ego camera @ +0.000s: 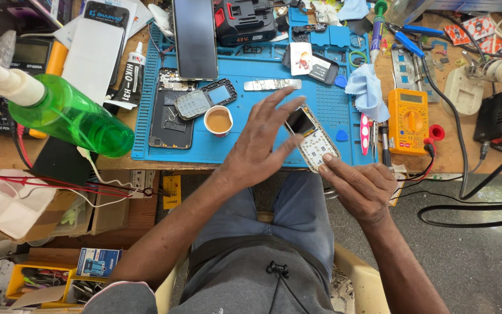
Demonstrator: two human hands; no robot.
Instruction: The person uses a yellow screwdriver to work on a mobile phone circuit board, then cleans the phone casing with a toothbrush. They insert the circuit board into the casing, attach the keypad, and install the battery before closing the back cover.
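White and grey, the small keypad phone board [314,138] with its dark screen sits at the near edge of the blue work mat [332,104], just above the person's lap. The right hand [360,187] pinches its lower end between thumb and curled fingers, so that hand is closed on the board. The left hand [261,144] is spread wide open, fingers splayed and slightly blurred, hovering over the mat with its fingertips just beside the board's screen; whether it touches the board cannot be told. Just left of that hand stands a small paper cup [219,121] holding light brown liquid. Beside the cup lie a grey keypad phone [205,99] and a dark opened phone back [171,116], with a large black smartphone [195,38] face up beyond them. A black glue tube with a white nozzle [133,72] lies at the mat's left edge, next to a flat white package with a dark label [96,49]. Farther left, a green translucent spray bottle [68,113] lies tilted, white nozzle pointing left. To the right of the mat are a light blue cloth [367,90] and an orange multimeter [408,119]. Down on the left, a small blue-and-white box [97,261] rests among yellow trays.
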